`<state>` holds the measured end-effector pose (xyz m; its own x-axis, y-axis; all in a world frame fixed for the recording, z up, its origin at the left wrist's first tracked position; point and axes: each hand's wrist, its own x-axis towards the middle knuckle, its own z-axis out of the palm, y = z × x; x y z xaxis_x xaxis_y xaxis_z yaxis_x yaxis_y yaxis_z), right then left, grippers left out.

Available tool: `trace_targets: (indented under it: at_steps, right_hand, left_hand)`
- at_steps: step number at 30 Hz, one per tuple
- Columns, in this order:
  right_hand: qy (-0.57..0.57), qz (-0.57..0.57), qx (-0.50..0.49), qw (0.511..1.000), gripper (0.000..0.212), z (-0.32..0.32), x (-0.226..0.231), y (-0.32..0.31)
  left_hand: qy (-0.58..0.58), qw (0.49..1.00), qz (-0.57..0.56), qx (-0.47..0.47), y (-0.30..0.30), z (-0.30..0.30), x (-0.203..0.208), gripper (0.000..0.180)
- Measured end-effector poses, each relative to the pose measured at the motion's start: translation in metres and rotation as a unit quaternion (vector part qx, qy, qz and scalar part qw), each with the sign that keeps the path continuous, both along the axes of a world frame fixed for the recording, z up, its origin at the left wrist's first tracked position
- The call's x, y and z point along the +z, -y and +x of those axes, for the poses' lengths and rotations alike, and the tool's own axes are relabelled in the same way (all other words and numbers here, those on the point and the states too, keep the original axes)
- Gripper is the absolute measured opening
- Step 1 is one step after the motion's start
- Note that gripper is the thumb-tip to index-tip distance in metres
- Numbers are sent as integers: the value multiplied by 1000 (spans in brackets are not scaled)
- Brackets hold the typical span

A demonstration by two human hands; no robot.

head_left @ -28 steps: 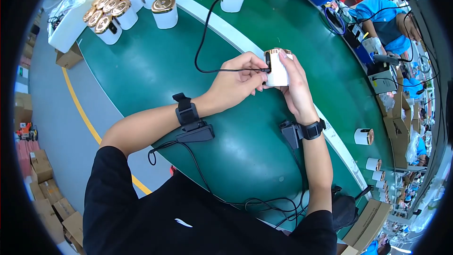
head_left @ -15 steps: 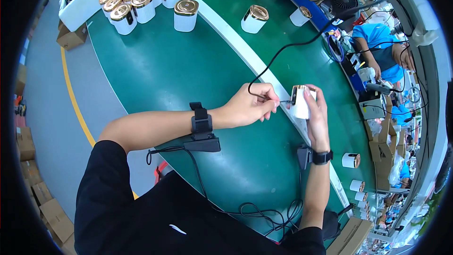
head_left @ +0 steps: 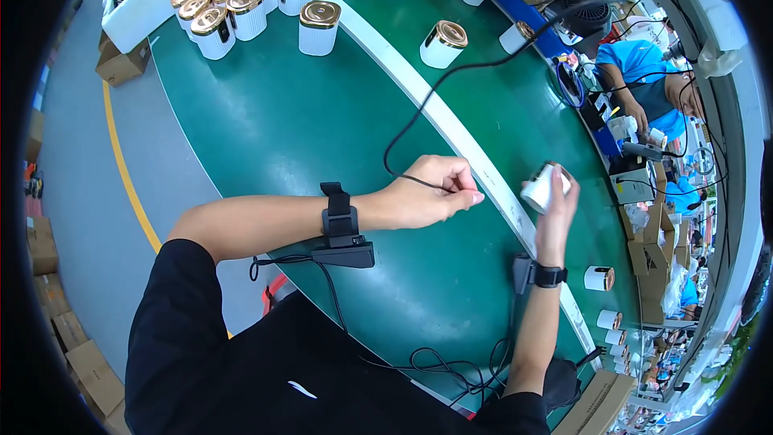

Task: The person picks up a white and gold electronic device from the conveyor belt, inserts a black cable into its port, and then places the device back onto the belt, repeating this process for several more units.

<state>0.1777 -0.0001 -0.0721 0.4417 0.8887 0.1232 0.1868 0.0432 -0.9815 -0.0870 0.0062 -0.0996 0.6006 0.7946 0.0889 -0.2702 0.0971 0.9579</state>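
White canister (head_left: 541, 191) sits tilted in your right hand (head_left: 555, 224), whose fingers close around it, just right of the white rail (head_left: 440, 117); your left hand (head_left: 427, 193), left of that rail, pinches the black cable (head_left: 386, 158), fingertips pointing across the rail toward the canister but apart from it, the cable's end hidden
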Motion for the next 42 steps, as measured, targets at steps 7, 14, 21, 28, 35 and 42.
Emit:
trace_targets:
  at_steps: [7, 14, 21, 28, 35, 42]
  right_hand:
    - [442, -81, -134, 883, 44, 101, -5, 6]
    - [438, 120, 2, 891, 58, -21, 5, -68]
    - [138, 30, 210, 967, 59, -110, -9, -169]
    - [-281, -25, 307, 909, 44, -118, -1, -102]
    - [-252, -8, 258, 933, 45, -84, -27, -63]
    - [-41, 33, 253, 966, 45, -54, -15, -62]
  left_hand:
    - [-12, 1000, 11, -14, -1, 1, -4, 11]
    - [18, 998, -5, 56, -8, -3, -7, 8]
    - [47, 991, -51, 115, -20, 4, 8, 8]
    - [76, 977, -89, 179, -33, -6, 11, 8]
    - [68, 981, 74, 168, -37, 9, 4, 9]
    - [-8, 988, 19, 152, -38, 30, 17, 12]
